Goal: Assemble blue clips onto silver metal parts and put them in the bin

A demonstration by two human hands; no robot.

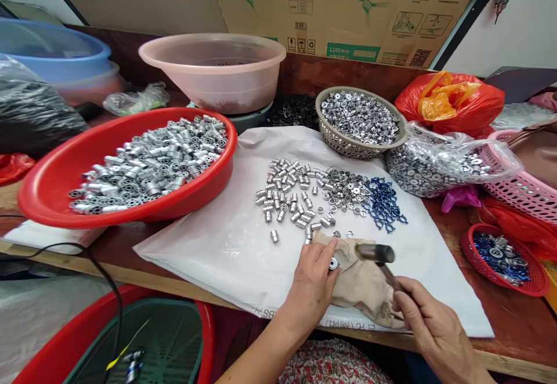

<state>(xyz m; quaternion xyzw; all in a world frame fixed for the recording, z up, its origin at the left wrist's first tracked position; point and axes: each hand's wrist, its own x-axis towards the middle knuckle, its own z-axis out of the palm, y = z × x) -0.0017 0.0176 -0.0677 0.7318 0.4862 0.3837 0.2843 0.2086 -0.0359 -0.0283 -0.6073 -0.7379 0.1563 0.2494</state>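
My left hand is closed over the beige cloth pad, its fingers around a small metal part with a ringed end. A silver cylinder stands at its fingertips; whether they touch it I cannot tell. In my right hand is a hammer, gripped by its dark handle, the head raised over the pad and slightly blurred. Beyond the pad lie loose silver cylinders, small metal discs and blue plastic rings, spread on a white sheet.
A red basin of silver cylinders stands left. At the back are a pink basin and a grey basket of metal parts. On the right are a clear bag, a red bag and a small red basket.
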